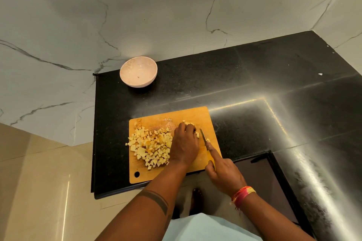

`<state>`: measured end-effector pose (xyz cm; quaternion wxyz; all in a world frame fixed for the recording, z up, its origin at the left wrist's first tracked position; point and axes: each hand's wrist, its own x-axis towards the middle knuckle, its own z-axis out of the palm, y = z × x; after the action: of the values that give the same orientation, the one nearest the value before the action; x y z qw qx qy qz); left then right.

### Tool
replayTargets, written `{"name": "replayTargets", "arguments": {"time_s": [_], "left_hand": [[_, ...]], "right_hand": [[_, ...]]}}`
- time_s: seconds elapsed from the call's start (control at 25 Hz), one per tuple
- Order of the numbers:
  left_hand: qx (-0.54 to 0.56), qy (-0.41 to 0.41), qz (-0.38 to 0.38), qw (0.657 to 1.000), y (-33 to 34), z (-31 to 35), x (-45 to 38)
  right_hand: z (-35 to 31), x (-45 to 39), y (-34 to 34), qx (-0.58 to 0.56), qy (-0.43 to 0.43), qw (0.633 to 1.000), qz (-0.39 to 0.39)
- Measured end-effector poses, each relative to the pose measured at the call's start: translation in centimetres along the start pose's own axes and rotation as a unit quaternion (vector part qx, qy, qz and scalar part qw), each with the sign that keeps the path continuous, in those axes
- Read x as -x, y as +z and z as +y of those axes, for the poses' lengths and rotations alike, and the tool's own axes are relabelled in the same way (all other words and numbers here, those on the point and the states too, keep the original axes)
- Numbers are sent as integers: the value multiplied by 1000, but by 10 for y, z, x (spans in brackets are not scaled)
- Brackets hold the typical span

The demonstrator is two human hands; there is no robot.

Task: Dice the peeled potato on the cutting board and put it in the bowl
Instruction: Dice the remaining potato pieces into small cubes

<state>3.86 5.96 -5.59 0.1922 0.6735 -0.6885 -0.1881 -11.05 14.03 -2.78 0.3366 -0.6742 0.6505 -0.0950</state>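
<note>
1. Bowl [138, 74] sits well beyond the fingers, basically empty.
2. Diced pile [150, 145] lies just left of the left hand [185, 145], on the cutting board [194, 114].
3. Left fingers curl down on the last potato piece [196, 134].
4. Right hand [225, 175] is wrapped around the knife [203, 136]. Still dicing, I'd say; next is finishing the cuts, then transferring the dice to the bowl.

The board [197, 115] was matt wood, scored with cut marks. The counter [254, 76] was glossy black speckled stone. The wall [78, 15] looked like smooth veined marble. The bowl [138, 74] was smooth pale pink, slightly glossy. The knife [203, 136] had a metal blade.
</note>
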Motion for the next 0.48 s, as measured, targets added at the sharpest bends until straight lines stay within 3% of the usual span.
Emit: {"name": "replayTargets", "arguments": {"time_s": [0.28, 0.48], "left_hand": [[-73, 89, -99, 988, 16, 17, 3], [-78, 78, -74, 991, 12, -4, -12]], "right_hand": [[12, 1, -9, -49, 43, 998, 26], [15, 4, -2, -35, 28, 999, -3]]}}
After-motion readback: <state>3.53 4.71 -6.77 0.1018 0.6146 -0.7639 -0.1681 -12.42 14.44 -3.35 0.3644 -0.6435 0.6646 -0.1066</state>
